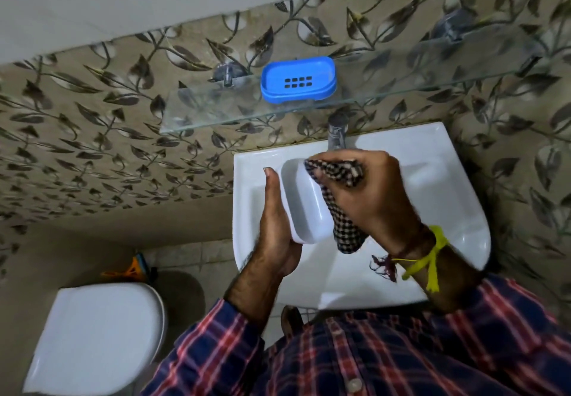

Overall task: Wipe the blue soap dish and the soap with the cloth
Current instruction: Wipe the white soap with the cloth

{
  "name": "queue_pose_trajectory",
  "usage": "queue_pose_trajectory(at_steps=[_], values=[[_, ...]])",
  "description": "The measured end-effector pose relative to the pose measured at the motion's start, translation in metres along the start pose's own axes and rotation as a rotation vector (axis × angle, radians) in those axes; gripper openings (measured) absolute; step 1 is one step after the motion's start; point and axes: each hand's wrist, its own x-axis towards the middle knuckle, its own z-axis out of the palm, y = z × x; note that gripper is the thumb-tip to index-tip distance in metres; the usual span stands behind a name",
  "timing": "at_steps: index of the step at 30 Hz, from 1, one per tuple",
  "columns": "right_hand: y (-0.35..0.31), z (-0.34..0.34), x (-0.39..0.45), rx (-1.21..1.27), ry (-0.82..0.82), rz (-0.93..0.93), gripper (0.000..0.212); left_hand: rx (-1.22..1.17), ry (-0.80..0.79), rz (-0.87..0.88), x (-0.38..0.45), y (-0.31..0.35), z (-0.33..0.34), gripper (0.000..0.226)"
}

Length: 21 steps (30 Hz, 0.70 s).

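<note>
The blue soap dish (298, 80), with a grid of drain slots and nothing in it, sits on the glass shelf (216, 111) against the wall. Over the sink, my left hand (275, 228) holds a white oblong tray-like piece (304, 202), hollow side facing me. My right hand (367, 191) presses a brown-and-white checked cloth (340, 197) against that piece's right rim, and the cloth's tail hangs below it. I see no soap bar.
A white wash basin (432, 185) lies under my hands, with a chrome tap (338, 133) at its back. A white toilet with its lid down (95, 337) stands at lower left. An orange item (133, 269) sits on the floor behind it.
</note>
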Motion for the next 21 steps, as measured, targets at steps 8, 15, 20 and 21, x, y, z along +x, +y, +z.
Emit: queue_pose_trajectory(at_steps=[8, 15, 20, 21], values=[[0.002, 0.030, -0.024, 0.096, -0.028, 0.261, 0.017, 0.013, -0.012, -0.006, -0.001, -0.021, 0.004, 0.073], [0.008, 0.026, -0.046, -0.427, -0.320, -0.078, 0.055, -0.033, 0.059, -0.016, 0.002, -0.023, -0.005, 0.080], [0.009, 0.033, -0.024, -0.304, -0.226, 0.072, 0.048, -0.022, 0.049, 0.003, -0.001, -0.027, -0.004, 0.068], [0.004, 0.034, -0.022, -0.256, -0.255, 0.053, 0.047, -0.025, 0.036, 0.003, -0.001, -0.026, -0.004, 0.067]])
